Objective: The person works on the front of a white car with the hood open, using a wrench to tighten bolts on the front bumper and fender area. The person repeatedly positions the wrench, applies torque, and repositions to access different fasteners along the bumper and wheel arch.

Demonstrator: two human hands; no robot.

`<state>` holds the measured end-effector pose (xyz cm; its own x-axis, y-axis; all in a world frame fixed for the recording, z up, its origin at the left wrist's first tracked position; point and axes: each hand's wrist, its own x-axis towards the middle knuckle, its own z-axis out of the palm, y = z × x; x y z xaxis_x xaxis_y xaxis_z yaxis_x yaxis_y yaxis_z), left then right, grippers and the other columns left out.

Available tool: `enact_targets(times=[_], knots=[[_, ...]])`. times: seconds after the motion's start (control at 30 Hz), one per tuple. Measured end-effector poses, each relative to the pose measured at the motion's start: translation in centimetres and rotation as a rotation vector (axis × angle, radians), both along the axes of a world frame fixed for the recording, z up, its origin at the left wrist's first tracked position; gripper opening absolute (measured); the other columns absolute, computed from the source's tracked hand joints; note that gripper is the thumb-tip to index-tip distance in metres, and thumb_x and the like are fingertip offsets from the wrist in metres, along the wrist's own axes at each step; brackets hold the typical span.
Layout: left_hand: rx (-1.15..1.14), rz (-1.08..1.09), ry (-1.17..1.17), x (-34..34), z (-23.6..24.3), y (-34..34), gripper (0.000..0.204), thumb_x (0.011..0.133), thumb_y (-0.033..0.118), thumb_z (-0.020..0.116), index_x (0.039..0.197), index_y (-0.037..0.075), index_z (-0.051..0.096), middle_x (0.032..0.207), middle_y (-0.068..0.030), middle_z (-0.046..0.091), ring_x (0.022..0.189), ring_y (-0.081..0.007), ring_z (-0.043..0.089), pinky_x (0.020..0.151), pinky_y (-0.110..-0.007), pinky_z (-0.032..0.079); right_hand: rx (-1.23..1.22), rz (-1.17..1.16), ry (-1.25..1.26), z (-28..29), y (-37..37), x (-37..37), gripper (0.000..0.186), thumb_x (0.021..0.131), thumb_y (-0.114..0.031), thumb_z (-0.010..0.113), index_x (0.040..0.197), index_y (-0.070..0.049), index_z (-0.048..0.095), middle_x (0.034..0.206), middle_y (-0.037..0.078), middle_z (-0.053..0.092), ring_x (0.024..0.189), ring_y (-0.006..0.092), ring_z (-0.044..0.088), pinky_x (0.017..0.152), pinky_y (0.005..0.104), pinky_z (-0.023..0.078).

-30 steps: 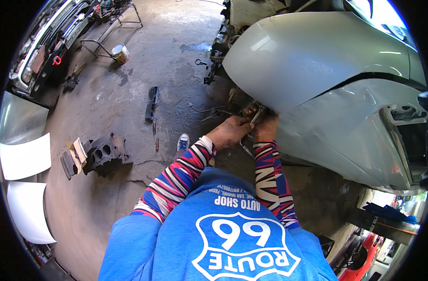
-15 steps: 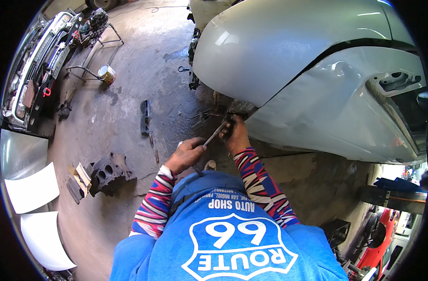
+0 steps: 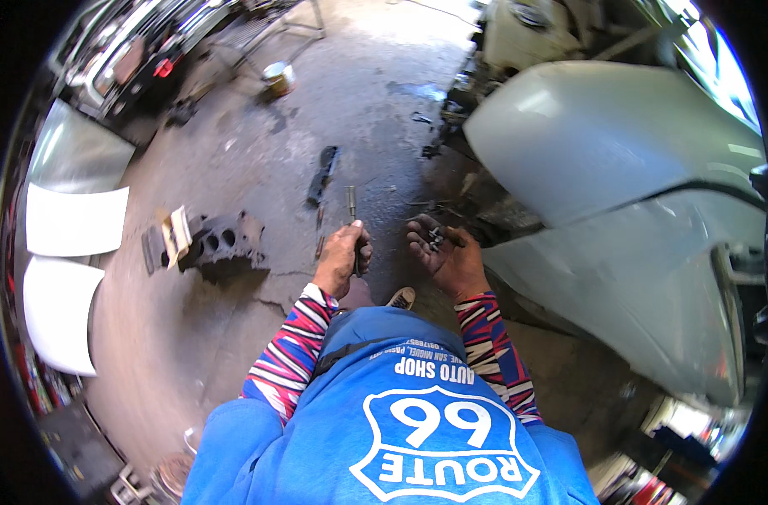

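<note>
My left hand (image 3: 344, 259) is wrapped round a socket tool (image 3: 351, 202), whose metal socket end points away from me. My right hand (image 3: 453, 268) is turned palm up with its fingers curled. It holds several small metal fasteners (image 3: 436, 239) that look like bolts; their exact kind is too small to make out. Both hands are blackened and apart from each other, in front of my body. To the right of my right hand is the lower edge of a silver car fender (image 3: 569, 135), with a dented silver door panel (image 3: 619, 278) beside it.
On the floor lie an engine block (image 3: 224, 240), a dark elongated part (image 3: 322, 177) and a can (image 3: 279, 78). White panels (image 3: 77, 220) and a bumper assembly (image 3: 115, 71) line the left. A metal rack (image 3: 258, 38) stands at the back.
My hands have drawn apart and away from the fender's lower edge. The tool is now in my left hand only, and my right palm has turned up, showing fasteners. The view has shifted right.
</note>
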<state>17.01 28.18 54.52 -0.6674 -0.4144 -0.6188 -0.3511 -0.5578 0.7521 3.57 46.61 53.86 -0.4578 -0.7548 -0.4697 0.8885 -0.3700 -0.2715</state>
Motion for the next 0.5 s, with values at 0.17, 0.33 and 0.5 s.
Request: enact_targets(times=[0.17,0.33,0.5], knots=[[-0.128,0.112,-0.170,5.5,-2.5,-3.1,0.032,0.100,0.039,0.051,0.098,0.007,0.058,0.068,-0.0017,0.054,0.054,-0.0136,0.047,0.051,-0.030,0.042,0.158,0.187,0.086,-1.6,-2.6,2.4,0.038,0.097,-0.009,0.047,0.131,0.007,0.054,0.120,0.019,0.064,0.099,0.0259,0.065,0.090,0.0350,0.056],[-0.674,0.080,-0.610,13.6,-8.2,-7.4,0.046,0.098,0.039,0.048,0.117,-0.001,0.062,0.123,-0.0312,0.061,0.122,-0.0449,0.055,0.104,-0.047,0.041,0.465,0.334,0.204,-5.5,-4.3,5.9,0.036,0.096,-0.014,0.055,0.129,0.001,0.059,0.112,0.012,0.065,0.094,0.0233,0.064,0.086,0.0358,0.054],[-0.556,0.180,-0.904,28.5,-18.6,-10.5,0.044,0.098,0.040,0.049,0.123,0.006,0.060,0.120,-0.0261,0.063,0.114,-0.0463,0.058,0.098,-0.051,0.045,0.598,0.564,0.064,-7.9,-8.8,10.2,0.024,0.095,-0.024,0.053,0.107,-0.008,0.065,0.089,0.005,0.062,0.074,0.0204,0.058,0.063,0.0358,0.047]])
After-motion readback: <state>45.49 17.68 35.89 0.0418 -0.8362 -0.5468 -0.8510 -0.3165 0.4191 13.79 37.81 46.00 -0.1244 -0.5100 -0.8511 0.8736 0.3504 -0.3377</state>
